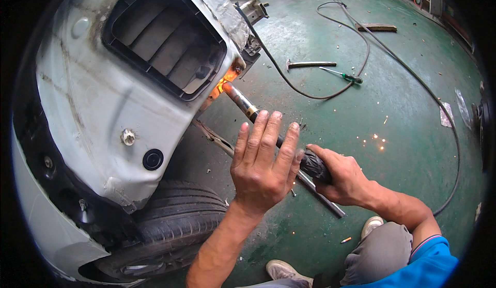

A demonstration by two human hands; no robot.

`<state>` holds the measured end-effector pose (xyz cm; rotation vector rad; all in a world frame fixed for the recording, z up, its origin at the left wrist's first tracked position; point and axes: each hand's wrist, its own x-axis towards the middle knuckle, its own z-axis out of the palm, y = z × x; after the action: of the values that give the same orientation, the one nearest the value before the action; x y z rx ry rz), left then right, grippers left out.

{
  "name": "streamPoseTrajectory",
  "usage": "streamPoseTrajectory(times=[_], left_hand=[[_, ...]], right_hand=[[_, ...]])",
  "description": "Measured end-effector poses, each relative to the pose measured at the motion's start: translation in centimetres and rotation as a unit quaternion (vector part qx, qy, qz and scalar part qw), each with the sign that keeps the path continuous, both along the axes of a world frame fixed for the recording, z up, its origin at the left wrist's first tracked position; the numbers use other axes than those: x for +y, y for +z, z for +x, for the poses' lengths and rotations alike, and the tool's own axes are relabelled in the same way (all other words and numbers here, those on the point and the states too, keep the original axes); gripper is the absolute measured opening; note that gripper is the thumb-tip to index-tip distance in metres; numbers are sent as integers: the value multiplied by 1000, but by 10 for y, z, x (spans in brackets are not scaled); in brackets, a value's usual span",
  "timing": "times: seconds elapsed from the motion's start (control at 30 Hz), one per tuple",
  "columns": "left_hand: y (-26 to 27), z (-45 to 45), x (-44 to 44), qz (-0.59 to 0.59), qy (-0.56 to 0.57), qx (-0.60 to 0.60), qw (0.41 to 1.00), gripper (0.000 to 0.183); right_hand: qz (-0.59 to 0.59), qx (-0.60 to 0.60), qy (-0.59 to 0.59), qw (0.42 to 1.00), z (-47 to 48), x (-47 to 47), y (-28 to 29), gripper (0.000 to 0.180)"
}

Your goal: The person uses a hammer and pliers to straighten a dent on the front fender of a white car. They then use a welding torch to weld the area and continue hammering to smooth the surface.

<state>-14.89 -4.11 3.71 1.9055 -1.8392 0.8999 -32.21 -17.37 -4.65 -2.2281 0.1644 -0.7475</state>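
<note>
My right hand [345, 175] is wrapped around the black handle of a welding torch [240, 99]. The torch's tube runs up and left to the edge of a white car body panel [93, 90], where the metal [221, 87] glows orange with what looks like flame. My left hand [265, 164] is raised over the torch's middle, fingers spread and back towards me, gripping nothing. It hides part of the tube; whether it touches the torch I cannot tell. Beside the glow is a black louvred vent [166, 40] set in the panel.
A car tyre [182, 214] lies below the panel. On the green floor are a metal bar [323, 197], a hammer [312, 64], a green-handled screwdriver [350, 78], a piece of wood [376, 27] and small glowing sparks [375, 137]. A long cable [410, 67] loops across the floor.
</note>
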Motion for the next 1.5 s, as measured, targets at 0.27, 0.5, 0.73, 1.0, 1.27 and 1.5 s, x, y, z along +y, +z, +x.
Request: streamPoseTrajectory(times=[0.27, 0.5, 0.73, 1.0, 1.27, 1.5], left_hand=[[19, 23, -9, -18, 53, -77, 995, 40], [45, 54, -34, -45, 67, -161, 984, 41], [48, 48, -35, -46, 54, -147, 987, 42], [-13, 0, 9, 14, -60, 9, 998, 47], [-35, -5, 25, 11, -56, 53, 997, 48], [-30, -6, 25, 8, -47, 49, 998, 41]], right_hand=[[18, 7, 2, 1000, 3, -2, -2, 79], [22, -10, -1, 1000, 4, 0, -1, 74], [25, 13, -7, 1000, 0, 0, 2, 76], [68, -2, 13, 998, -22, 5, -9, 77], [106, 81, 28, 991, -27, 8, -11, 81], [121, 82, 48, 988, -24, 8, -5, 87]])
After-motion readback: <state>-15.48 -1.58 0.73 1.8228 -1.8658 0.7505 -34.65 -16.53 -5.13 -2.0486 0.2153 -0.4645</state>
